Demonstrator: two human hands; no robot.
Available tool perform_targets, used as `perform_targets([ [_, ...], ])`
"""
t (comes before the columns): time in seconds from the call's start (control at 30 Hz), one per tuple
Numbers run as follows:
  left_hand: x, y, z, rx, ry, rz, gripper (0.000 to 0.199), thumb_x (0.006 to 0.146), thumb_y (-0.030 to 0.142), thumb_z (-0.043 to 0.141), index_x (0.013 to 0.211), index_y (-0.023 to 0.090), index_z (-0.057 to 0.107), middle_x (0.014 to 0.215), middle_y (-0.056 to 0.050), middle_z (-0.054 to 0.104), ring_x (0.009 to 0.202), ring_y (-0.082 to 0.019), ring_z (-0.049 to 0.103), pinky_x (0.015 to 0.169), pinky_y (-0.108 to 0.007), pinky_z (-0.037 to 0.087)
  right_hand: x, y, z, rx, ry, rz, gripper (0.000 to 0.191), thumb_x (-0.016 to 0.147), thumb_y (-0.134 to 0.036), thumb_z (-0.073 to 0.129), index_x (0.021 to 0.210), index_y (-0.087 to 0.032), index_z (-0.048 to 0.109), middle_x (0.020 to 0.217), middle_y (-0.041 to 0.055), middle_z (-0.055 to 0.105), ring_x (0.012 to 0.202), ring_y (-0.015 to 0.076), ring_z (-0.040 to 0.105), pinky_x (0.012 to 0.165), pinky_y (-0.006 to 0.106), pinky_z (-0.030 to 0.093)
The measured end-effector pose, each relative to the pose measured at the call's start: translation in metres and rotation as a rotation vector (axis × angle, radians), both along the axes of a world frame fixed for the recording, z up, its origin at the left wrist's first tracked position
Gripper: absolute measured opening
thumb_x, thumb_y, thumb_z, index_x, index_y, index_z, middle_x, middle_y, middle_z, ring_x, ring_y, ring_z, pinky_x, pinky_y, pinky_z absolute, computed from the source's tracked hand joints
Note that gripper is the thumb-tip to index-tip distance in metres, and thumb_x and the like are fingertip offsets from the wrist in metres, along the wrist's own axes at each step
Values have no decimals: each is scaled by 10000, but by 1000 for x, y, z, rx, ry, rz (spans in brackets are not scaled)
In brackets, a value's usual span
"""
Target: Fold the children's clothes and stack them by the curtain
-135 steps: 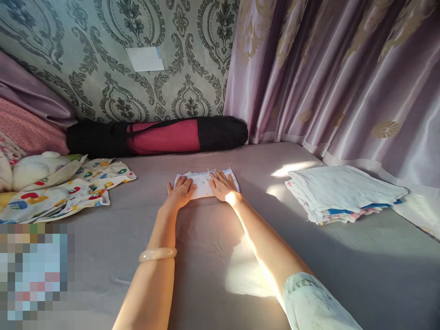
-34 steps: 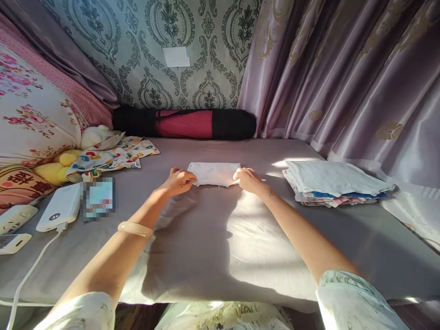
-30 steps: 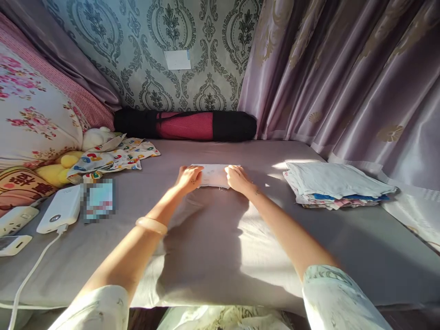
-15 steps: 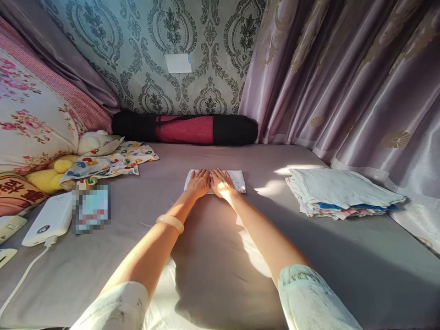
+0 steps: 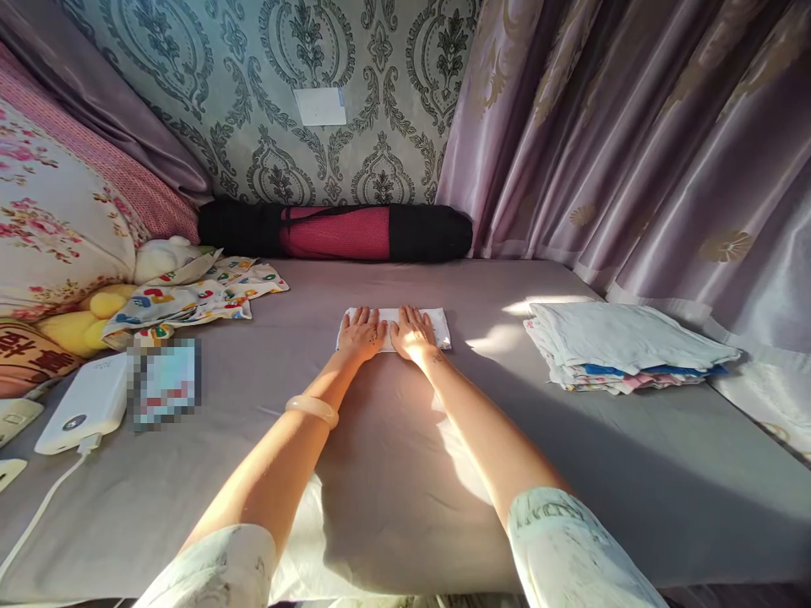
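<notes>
A small folded white cloth [image 5: 439, 328] with faint printed marks lies flat on the grey bed sheet [image 5: 393, 439]. My left hand [image 5: 363, 333] rests palm down on the cloth's left half, fingers stretched out; a pale bangle [image 5: 312, 411] circles that forearm. On the right half lies my right hand [image 5: 410, 332], also flat with its fingers spread. A narrow gap separates the two hands. Both palms hide much of the cloth. Over to the right sits a stack of folded clothes [image 5: 624, 342], white on top with blue and pink edges below.
At the back lies a black and red rolled bag [image 5: 335, 231] along the wall. On the left are a patterned garment [image 5: 183, 295], a yellow plush toy [image 5: 76, 328], a floral pillow [image 5: 57, 211], a white power bank [image 5: 85, 405] with a cable, and a blurred-out item [image 5: 168, 382].
My hands have moved slightly apart on the cloth, the left one leftwards and the right one rightwards. The whole view has shifted a little.
</notes>
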State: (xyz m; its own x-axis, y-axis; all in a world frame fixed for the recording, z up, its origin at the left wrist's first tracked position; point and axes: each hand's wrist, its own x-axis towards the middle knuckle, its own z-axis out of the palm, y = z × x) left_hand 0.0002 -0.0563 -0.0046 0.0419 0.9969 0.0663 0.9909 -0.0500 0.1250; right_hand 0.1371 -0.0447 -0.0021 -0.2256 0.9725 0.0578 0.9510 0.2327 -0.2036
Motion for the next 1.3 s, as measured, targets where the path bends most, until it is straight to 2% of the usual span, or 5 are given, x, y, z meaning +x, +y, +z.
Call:
perform_targets([
  [0.33,-9,-3,0,-2,-17,17,632,1004,463,191,1494,113,382,1578,-159,340,1482,-288,255,1184,-495,245,19,-4,5,-81,-19,-65,642,1015,-407,194,1536,-45,290,1618,132,250,1501,231,181,1222,404,106],
  [0.7,-42,-16,0,-64,-38,24,644,1007,436,167,1538,90,284,1613,-140,264,1483,-271,260,1192,-449,247,54,-4,3,-92,-36,-16,606,1016,-370,177,1545,-96,288,1635,74,208,1510,194,142,1229,419,105],
  [0.9,-47,-28,0,57,-53,4,581,1009,379,188,1499,128,374,1597,-119,315,1478,-252,277,1192,-435,259,54,-2,5,-81,-57,-4,580,1016,-351,206,1537,-121,315,1621,81,251,1503,206,178,1220,466,130],
  [1.07,-46,-36,1,149,-89,-7,544,1007,359,208,1477,183,417,1577,-80,367,1486,-250,253,1202,-479,215,56,1,10,53,-72,-14,588,1019,-357,188,1536,-108,317,1616,109,256,1502,226,178,1216,494,87],
  [1.3,-45,-34,0,55,-100,-11,521,1008,363,214,1453,230,449,1579,-52,367,1488,-257,246,1191,-518,221,57,3,2,-100,-85,-62,616,1013,-392,156,1547,-119,294,1630,87,224,1515,214,117,1222,477,75],
])
